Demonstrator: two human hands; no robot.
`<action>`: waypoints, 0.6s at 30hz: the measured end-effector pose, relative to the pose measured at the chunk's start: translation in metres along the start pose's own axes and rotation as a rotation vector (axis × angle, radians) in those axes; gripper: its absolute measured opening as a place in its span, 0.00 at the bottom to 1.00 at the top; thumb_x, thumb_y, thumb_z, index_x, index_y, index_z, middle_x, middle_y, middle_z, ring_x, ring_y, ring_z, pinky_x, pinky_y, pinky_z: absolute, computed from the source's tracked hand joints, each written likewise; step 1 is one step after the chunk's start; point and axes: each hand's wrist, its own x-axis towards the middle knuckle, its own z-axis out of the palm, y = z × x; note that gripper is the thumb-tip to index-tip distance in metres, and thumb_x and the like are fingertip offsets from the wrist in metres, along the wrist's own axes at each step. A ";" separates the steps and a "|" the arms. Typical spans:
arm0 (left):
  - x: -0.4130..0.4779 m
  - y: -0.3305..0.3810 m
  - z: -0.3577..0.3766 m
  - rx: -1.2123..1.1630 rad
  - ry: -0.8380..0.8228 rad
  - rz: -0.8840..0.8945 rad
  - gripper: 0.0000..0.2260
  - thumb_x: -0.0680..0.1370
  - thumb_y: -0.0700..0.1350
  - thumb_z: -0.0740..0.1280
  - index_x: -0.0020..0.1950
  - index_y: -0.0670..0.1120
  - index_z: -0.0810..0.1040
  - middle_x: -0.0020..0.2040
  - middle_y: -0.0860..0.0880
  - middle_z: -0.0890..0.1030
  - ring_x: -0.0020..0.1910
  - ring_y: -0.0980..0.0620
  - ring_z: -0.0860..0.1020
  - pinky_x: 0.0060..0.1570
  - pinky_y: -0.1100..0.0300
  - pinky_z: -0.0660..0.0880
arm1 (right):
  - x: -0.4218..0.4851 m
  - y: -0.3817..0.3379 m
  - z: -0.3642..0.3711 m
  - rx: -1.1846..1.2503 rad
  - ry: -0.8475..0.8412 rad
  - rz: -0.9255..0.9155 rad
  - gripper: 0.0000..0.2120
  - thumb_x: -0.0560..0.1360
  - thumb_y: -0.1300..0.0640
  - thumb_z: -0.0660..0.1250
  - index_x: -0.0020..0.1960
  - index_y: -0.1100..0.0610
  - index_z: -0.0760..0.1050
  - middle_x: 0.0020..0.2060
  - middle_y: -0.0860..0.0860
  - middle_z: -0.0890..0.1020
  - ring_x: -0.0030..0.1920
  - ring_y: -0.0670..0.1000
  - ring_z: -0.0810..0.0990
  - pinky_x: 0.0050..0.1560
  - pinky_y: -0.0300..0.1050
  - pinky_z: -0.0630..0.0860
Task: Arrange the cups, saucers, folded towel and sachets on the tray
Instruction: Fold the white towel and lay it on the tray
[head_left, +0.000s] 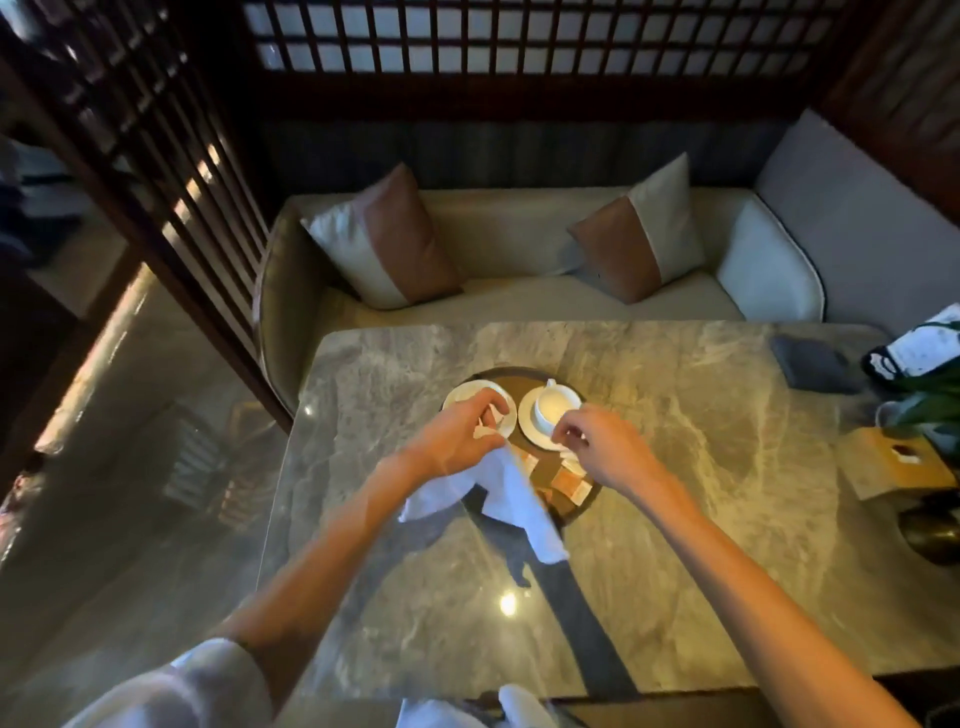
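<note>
left hand (457, 436): grips towel (519, 499) (hanging loose) | right hand (597, 447): beside cup (556, 408)

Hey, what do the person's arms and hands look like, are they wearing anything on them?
The left hand and right hand are bare, with no gloves or watch visible. A white sleeve ends near the left elbow. The right forearm shows no sleeve in frame.
</note>
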 end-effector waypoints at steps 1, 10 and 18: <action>0.001 0.016 -0.009 0.001 -0.012 0.034 0.12 0.77 0.44 0.69 0.58 0.49 0.71 0.43 0.55 0.75 0.42 0.57 0.75 0.43 0.61 0.71 | 0.002 0.004 -0.012 0.018 0.032 -0.013 0.05 0.77 0.55 0.68 0.50 0.48 0.81 0.45 0.45 0.79 0.48 0.50 0.80 0.47 0.47 0.76; 0.013 0.132 -0.024 -0.065 0.266 0.222 0.07 0.81 0.39 0.62 0.59 0.44 0.70 0.32 0.53 0.72 0.31 0.59 0.71 0.37 0.64 0.69 | -0.006 -0.017 -0.063 0.593 -0.062 -0.335 0.11 0.73 0.43 0.66 0.39 0.49 0.76 0.30 0.44 0.74 0.33 0.44 0.69 0.36 0.49 0.66; 0.010 0.123 0.005 -0.385 0.118 -0.017 0.17 0.74 0.39 0.73 0.61 0.39 0.75 0.43 0.42 0.80 0.37 0.51 0.74 0.35 0.58 0.72 | -0.013 0.014 -0.102 0.639 0.132 -0.351 0.08 0.80 0.62 0.63 0.46 0.57 0.79 0.37 0.45 0.79 0.37 0.38 0.73 0.43 0.39 0.71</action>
